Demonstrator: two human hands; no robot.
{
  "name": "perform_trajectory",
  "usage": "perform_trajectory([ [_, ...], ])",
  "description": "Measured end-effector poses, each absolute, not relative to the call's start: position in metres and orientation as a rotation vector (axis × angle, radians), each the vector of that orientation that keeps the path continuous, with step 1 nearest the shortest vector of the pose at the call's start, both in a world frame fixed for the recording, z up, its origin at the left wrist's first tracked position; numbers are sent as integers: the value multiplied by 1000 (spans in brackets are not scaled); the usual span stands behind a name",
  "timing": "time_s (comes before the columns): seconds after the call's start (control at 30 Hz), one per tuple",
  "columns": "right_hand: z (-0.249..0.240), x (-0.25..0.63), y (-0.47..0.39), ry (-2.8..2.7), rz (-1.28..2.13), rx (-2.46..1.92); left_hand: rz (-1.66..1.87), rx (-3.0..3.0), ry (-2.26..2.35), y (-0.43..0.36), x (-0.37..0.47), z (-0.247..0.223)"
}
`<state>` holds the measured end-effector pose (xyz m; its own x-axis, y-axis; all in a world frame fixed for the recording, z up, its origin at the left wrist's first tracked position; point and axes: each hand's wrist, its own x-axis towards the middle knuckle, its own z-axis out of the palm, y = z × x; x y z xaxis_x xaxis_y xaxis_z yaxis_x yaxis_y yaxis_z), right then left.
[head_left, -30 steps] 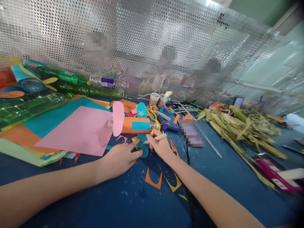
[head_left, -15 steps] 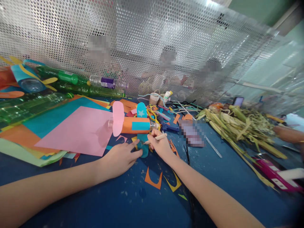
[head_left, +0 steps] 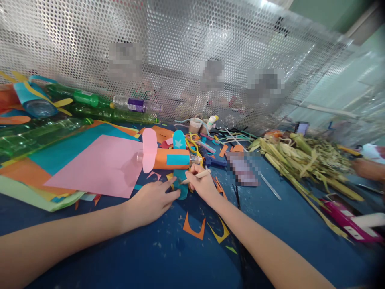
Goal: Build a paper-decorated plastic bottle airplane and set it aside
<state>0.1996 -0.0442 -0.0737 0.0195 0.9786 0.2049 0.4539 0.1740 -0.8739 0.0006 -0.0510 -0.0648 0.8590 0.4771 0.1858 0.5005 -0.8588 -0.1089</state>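
A small bottle wrapped in orange paper (head_left: 161, 159) lies on its side in front of me. A pink rounded paper piece (head_left: 149, 150) crosses its left end, and a blue paper strip (head_left: 179, 138) with a pale star runs under it near the neck. My right hand (head_left: 200, 182) grips a white pen (head_left: 203, 173), its tip at the lower half of the blue strip. My left hand (head_left: 158, 200) rests flat with fingers spread, fingertips touching the strip's lower left side. Those fingers and the pen hand partly cover that lower half.
Stacked paper sheets (head_left: 99, 166) lie at left, with plastic bottles (head_left: 135, 105) behind. Orange and yellow cut-outs (head_left: 195, 232) lie near my right forearm. Blue-handled scissors (head_left: 215, 161), a blurred phone (head_left: 243, 168) and dried husks (head_left: 300, 160) are at right. Another person's hand (head_left: 368, 168) shows there.
My right hand and the pen have shifted very slightly left over the blue strip. My left hand and the bottle stay in place.
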Motion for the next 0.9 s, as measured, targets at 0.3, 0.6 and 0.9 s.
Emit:
perform_trajectory([
  [0.3,-76,200,-42,-1573,743,-1379,-184,-2866,-770,-52,2,-61],
  [0.6,-73,200,-44,-1395,778,-1315,-154,-2865,-770,-52,2,-60],
  [0.9,-77,203,-42,-1425,746,-1336,-163,-2874,-777,-51,2,-60],
])
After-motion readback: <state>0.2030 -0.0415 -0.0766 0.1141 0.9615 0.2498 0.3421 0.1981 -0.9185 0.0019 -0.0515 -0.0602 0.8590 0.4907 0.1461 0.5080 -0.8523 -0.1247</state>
